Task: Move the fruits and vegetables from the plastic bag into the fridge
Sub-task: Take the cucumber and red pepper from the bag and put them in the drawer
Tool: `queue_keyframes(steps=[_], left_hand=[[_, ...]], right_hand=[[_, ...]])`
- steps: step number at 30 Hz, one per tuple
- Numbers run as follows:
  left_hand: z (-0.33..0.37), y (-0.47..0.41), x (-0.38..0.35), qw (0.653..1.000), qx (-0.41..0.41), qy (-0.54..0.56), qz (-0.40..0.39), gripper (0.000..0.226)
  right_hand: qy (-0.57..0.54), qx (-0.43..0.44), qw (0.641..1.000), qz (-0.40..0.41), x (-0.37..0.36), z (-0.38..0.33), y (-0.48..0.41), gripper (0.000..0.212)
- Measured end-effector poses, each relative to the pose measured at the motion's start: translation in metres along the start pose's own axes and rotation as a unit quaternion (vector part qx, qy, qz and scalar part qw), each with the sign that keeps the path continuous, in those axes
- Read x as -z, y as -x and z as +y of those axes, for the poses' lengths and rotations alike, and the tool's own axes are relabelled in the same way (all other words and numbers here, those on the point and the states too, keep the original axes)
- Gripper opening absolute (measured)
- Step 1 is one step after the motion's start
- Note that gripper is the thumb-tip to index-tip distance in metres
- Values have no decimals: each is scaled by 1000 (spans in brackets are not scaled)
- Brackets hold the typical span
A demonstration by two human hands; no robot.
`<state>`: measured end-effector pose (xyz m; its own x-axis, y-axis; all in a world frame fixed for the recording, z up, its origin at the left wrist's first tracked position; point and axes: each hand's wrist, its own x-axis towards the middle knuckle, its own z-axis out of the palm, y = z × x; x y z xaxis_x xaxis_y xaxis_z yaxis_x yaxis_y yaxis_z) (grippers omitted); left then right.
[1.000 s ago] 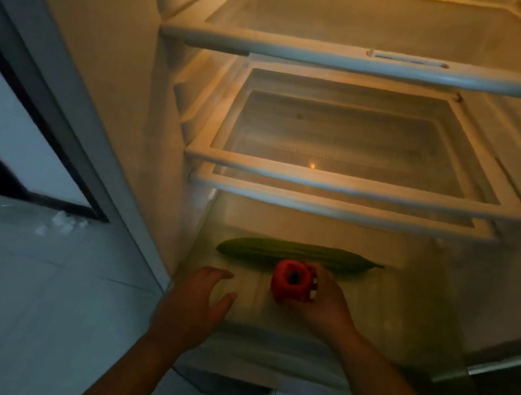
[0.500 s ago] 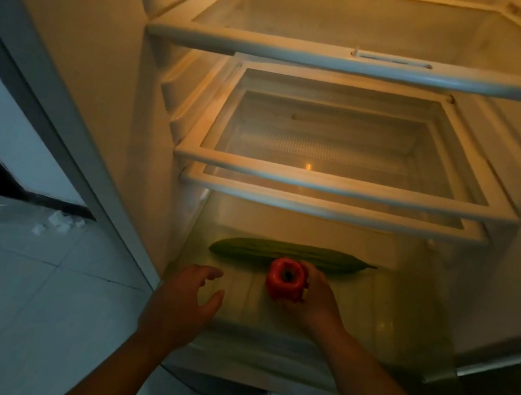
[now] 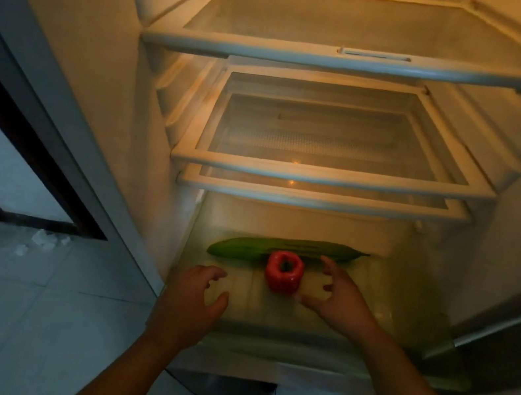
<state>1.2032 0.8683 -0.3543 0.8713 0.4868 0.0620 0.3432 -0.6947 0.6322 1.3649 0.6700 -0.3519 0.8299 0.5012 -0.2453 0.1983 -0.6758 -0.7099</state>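
A red bell pepper [image 3: 284, 272] rests on the floor of the fridge's bottom compartment [image 3: 372, 307]. Just behind it lies a long green cucumber [image 3: 284, 249], running left to right. My right hand [image 3: 340, 297] is open beside the pepper's right side, fingers spread, a small gap between them and the pepper. My left hand [image 3: 190, 303] hovers open at the compartment's front left edge, holding nothing. No plastic bag is in view.
Above the bottom compartment sit two close glass shelves [image 3: 332, 178] and a higher glass shelf [image 3: 362, 64], all bare. The fridge's left wall [image 3: 149, 108] and door frame border a tiled floor [image 3: 9, 292] with small white scraps.
My right hand has let go of the red pepper and drawn back to the right with fingers spread. The pepper now sits in front of the cucumber. My left hand stays open.
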Motion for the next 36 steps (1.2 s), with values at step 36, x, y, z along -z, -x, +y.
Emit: queue_keyframes(steps=[36], left_hand=[[60,140,35,842,-382,-20,-381,36]], right_hand=[[-7,-234,951,201,-96,-36,379,49]])
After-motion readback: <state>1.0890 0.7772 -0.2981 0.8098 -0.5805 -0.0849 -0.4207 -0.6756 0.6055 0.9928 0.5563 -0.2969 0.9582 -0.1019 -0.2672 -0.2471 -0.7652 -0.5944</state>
